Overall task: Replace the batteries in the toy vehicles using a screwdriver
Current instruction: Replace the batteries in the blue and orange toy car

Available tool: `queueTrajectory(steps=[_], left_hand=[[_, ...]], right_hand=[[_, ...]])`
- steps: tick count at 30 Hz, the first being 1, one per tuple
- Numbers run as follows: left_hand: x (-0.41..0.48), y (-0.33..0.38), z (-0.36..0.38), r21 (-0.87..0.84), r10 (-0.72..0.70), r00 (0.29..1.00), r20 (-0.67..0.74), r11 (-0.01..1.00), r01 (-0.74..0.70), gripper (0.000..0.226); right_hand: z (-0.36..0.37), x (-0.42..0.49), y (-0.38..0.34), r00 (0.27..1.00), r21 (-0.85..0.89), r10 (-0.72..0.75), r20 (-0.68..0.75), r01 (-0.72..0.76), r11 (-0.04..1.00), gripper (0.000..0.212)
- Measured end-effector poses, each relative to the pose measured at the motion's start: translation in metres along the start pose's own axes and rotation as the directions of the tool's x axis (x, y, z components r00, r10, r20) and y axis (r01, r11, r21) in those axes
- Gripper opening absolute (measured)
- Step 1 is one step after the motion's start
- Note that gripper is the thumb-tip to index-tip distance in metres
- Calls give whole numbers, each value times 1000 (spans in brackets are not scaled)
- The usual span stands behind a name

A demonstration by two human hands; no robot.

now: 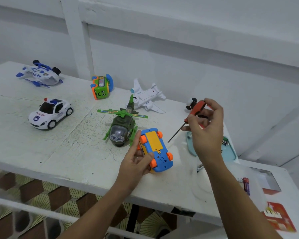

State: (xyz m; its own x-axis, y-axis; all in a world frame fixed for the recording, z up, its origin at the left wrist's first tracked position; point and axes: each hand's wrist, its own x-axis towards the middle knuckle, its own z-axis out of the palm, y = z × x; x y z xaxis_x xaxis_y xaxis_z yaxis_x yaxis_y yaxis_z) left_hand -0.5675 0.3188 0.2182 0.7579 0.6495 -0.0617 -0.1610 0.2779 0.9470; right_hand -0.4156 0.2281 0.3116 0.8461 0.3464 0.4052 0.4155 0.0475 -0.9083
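The left forearm (97, 209) and right forearm (240, 195) come in over the near edge of the scuffed white table (41, 149).

The left hand (136, 163) grips an upturned blue plastic toy car (162, 161) with orange wheels, low over the table's near middle. Its thumb lies across the car's near-left side and its fingers are curled round the far-left side. The car's long axis runs from far left to near right. Its yellow rectangular battery cover (153, 140) faces up and is in place. A small tab sits at the cover's near end, but any screw is too small to make out.

The right hand (205, 130) is raised to the right of the car. Its fingertips and thumb are pinched round the red-and-black handle of a screwdriver (194, 111). The thin dark shaft slants down and left, and its tip hangs just right of the car without touching it.

I judge the coming move to be a short swing left and nearer, bringing the tip onto the cover's near end.

A green toy helicopter (123, 128) stands just beyond the car. A pale blue tray (231, 152) lies behind the right wrist.
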Motion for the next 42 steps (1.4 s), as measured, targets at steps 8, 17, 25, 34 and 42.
queueTrajectory(steps=[8, 17, 25, 34, 42], left_hand=[[0, 1, 2, 6, -10, 1000, -3, 1000, 10, 72], [0, 1, 3, 3, -26, 999, -23, 1000, 26, 71], [-1, 2, 3, 12, -22, 1000, -22, 1000, 22, 70], [-2, 4, 4, 38, -9, 1000, -12, 999, 9, 70], [-2, 5, 4, 40, -1, 1000, -14, 999, 1, 69]], right_hand=[[4, -31, 7, 1000, 102, 16, 7, -17, 995, 50], [6, -35, 10, 999, 82, -38, 2, 38, 996, 51], [7, -43, 8, 983, -3, -181, -12, 181, 984, 49], [2, -54, 0, 906, 80, -403, 130, 396, 915, 44], [-5, -47, -3, 907, -1, -401, 127, 404, 915, 38]])
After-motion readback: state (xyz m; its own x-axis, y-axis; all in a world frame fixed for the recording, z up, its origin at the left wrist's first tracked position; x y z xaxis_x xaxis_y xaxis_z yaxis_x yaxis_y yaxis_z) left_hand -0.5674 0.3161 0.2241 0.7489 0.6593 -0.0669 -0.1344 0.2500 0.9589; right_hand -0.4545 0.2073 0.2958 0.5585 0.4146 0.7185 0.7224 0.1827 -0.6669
